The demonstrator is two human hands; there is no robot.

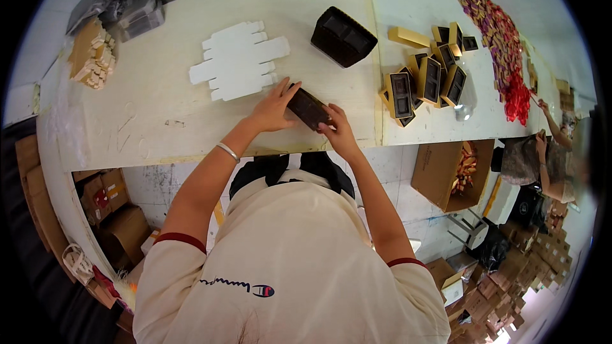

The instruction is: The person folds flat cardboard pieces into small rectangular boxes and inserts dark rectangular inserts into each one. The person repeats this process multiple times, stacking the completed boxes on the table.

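While both hands close on it, the small dark brown rectangular tray insert [308, 107] sits at the near edge of the pale worktable [159, 108], tilted slightly off the surface. The left hand [273, 109] grips its end at nine o'clock, fingers spread over the top; the right hand [338, 130] pinches the end at four o'clock. It looks like thin moulded plastic, so probably light, a little flexible and glossy enough to slip; holding it by the short ends, as here, seems the safer grip. At eleven o'clock from it lies a flat white die-cut cardboard blank [239, 60]. At one o'clock stands a stack of black compartment trays [343, 36], and toward two o'clock a cluster of gold-edged boxes with dark inserts [424, 79]. Farther that way spreads a heap of red and gold wrapped pieces [503, 51]. Below the table edge, at four o'clock, an open brown carton [449, 175] rests on the floor.
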